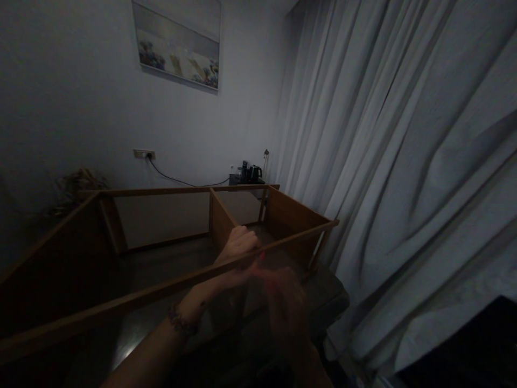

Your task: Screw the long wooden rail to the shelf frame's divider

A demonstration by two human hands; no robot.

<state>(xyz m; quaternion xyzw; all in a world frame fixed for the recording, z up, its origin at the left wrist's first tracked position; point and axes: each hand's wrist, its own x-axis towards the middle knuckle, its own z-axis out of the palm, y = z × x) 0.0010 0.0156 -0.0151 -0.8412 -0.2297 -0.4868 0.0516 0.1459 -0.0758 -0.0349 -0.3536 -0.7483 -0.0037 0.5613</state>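
Note:
A wooden frame, open on top, spreads across the view, with a long front rail [161, 291] and a divider board [223, 215]. My left hand [239, 245] is closed round the front rail close to the divider. Part of the hand shows above the rail, and part on the near side. A beaded bracelet [181, 319] circles my left wrist. Just right of and below it, my right hand [286, 296] is smeared by motion, its fingers near the left thumb. Whether it holds anything cannot be made out in the dim light.
Long grey curtains [363, 161] hang along the right side. Behind the frame, a black kettle [254, 172] stands on a small dark stand, and a cable runs to a wall socket [144, 154]. A dark cushioned edge [335, 293] lies beneath the frame's right end. A picture [177, 43] hangs above.

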